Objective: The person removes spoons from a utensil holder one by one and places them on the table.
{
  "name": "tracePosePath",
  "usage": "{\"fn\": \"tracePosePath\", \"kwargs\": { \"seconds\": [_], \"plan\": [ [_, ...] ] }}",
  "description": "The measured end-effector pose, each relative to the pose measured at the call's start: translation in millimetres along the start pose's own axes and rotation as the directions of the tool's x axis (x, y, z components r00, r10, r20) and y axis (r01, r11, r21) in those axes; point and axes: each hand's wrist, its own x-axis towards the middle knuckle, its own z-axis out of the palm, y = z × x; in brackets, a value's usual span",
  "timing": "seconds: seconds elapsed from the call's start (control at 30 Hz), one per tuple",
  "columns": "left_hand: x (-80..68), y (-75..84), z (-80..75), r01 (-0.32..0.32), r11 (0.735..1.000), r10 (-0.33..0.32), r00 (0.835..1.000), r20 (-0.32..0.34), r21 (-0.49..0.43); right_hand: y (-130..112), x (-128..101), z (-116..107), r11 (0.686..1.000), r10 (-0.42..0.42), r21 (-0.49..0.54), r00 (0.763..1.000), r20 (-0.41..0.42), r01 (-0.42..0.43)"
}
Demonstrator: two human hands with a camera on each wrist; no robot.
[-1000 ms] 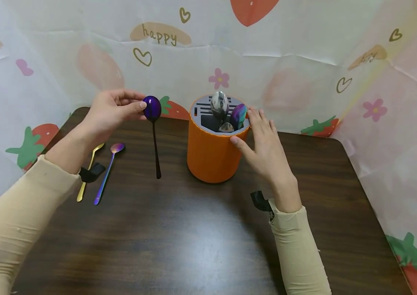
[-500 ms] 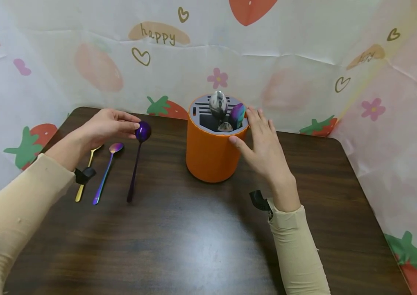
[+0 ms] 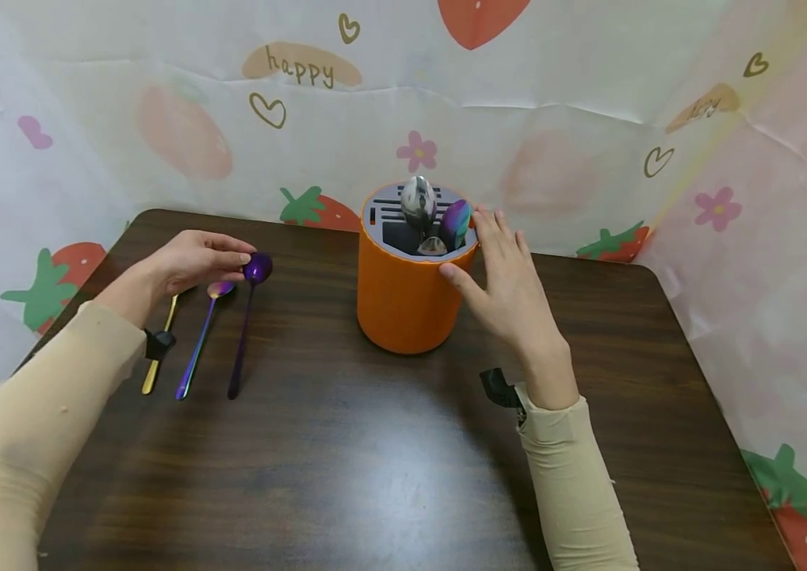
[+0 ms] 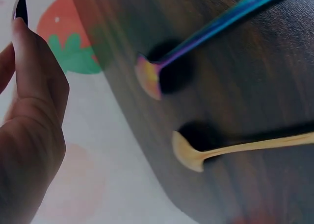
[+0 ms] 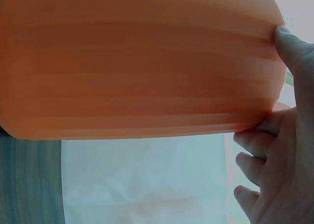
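I see the gold spoon [image 3: 158,349] and rainbow spoon [image 3: 200,339] lying at 9 o'clock, partly under my left hand [image 3: 185,260], which pinches the purple spoon [image 3: 245,327] by its bowl. Right hand [image 3: 510,285], fingers straight, touches the orange holder [image 3: 403,297] w/ spoons inside; their handles are hidden, prob. slotted.

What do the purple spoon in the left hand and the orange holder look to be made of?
Purple spoon: probably metal with a glossy coloured coating; its bowl gives a mirror-like glint. Orange holder: likely matte plastic, with an even colour, faint horizontal ridges in the right wrist view, and a grey slotted insert on top.
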Motion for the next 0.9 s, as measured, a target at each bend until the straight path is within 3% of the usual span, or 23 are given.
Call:
{"fn": "tracePosePath", "kwargs": {
  "seconds": [0.23,0.33,0.67,0.9],
  "plan": [
    [8.2,-16.3,-4.6,0.049,0.998,-0.05,0.998,-0.041,-0.039,-0.4,-0.1,-0.1,1.0,0.001,0.006,1.0,0.0,-0.001],
    [11.3,-20.2,-5.6,0.062,0.997,-0.063,0.998,-0.028,-0.034,-0.4,-0.2,-0.6,1.0,0.002,0.004,1.0,-0.004,-0.002],
    [15.4,-30.7,-3.9,0.095,0.991,-0.097,0.995,0.019,0.095,-0.2,0.0,-2.0,1.0,0.004,0.008,1.0,0.002,-0.004],
    [14.3,-34.5,0.2,0.112,0.979,-0.112,0.994,-0.01,0.168,-0.6,0.1,-1.3,1.0,0.006,0.005,1.0,-0.001,-0.006]
  ]
}}
